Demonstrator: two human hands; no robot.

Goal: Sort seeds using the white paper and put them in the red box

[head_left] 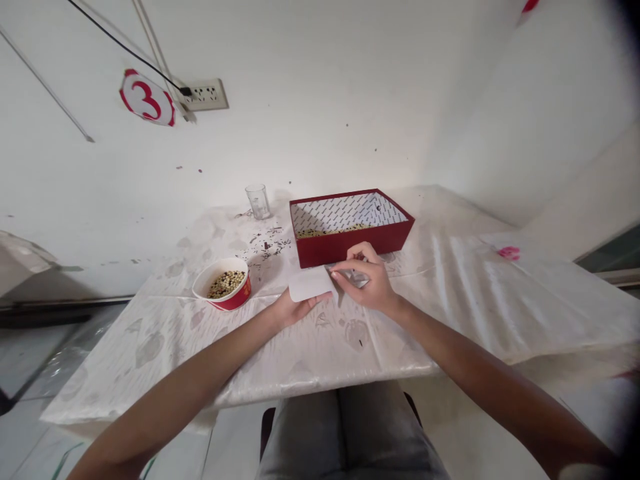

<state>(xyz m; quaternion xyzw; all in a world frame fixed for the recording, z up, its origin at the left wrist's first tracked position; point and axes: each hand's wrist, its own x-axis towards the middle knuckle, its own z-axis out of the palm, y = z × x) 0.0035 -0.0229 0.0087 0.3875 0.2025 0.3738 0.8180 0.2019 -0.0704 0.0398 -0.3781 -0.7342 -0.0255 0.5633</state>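
My left hand (296, 309) holds a white card or folded paper (309, 284) from below, over the table in front of the red box. The fingers of my right hand (367, 277) are pinched at the right edge of this white piece. Just behind my hands stands the open red box (330, 247), with a patterned lining and pale and dark grains (320, 233) along its bottom. To the left, a white and red paper bowl (239, 297) holds similar mixed grains (226, 284).
A clear glass (259, 202) stands near the wall at the back left. Dark bits (267, 247) lie scattered between glass, bowl and box. The table cover (465, 287) is pale and creased. A power strip (207, 95) is on the wall.
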